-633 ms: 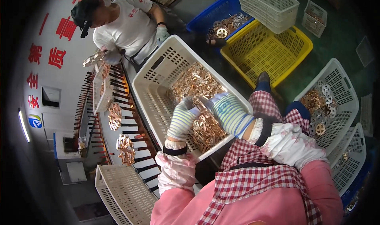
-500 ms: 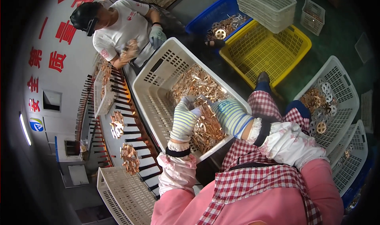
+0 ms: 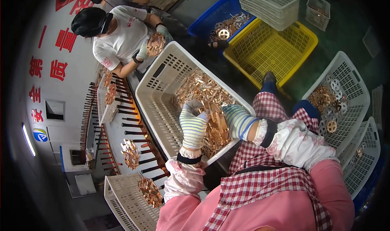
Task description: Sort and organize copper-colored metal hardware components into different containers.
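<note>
Striped gloves cover both my hands over a white perforated crate (image 3: pixel 151 97) heaped with small copper-coloured metal pieces (image 3: pixel 199 84). My left hand (image 3: pixel 192 127) is closed on a copper-coloured metal part (image 3: pixel 215 114) with thin upright strips. Its thumb and fingertips curl at the part's left side. On the right side of the same part, my right hand (image 3: pixel 239 120) closes with bent fingers, its tips partly hidden. More loose pieces lie below the part, inside the crate's near end.
Left of the crate runs a conveyor (image 3: pixel 134 127) with dark rods, carrying round copper clusters (image 3: pixel 130 153). A co-worker (image 3: pixel 122 40) beside it holds another cluster (image 3: pixel 156 44). A yellow crate (image 3: pixel 312 48), a blue bin (image 3: pixel 199 23) and white crates (image 3: pixel 357 88) stand around.
The conveyor clusters have moved nearer to me. The co-worker's hands have come together around a cluster. My hands stay at the crate's near end, and the part between them has tipped more upright.
</note>
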Action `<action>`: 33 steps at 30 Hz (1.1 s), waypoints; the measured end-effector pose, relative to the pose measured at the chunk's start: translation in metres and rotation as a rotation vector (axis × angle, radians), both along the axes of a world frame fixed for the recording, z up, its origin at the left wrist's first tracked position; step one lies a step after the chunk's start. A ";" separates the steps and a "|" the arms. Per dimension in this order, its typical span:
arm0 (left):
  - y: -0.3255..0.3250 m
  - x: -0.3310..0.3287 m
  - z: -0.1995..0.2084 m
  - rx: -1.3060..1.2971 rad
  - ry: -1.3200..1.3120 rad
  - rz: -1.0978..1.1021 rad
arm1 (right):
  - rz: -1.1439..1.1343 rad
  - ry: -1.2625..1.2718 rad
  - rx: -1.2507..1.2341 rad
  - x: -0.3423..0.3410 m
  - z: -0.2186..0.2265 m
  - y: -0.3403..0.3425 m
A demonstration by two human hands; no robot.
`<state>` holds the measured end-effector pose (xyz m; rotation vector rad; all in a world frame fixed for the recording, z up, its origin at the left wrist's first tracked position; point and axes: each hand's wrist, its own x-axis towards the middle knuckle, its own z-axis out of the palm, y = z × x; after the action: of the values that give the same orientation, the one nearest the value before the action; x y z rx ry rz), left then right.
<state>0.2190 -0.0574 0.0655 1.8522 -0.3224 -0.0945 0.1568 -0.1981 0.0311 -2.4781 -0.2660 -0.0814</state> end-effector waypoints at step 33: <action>-0.014 0.002 0.013 0.001 0.069 -0.217 | -0.046 0.027 0.054 0.002 0.001 0.001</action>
<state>0.2208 -0.0711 0.0784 1.8059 -0.4740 -0.3072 0.1588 -0.1972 0.0316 -2.4302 -0.1923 -0.0732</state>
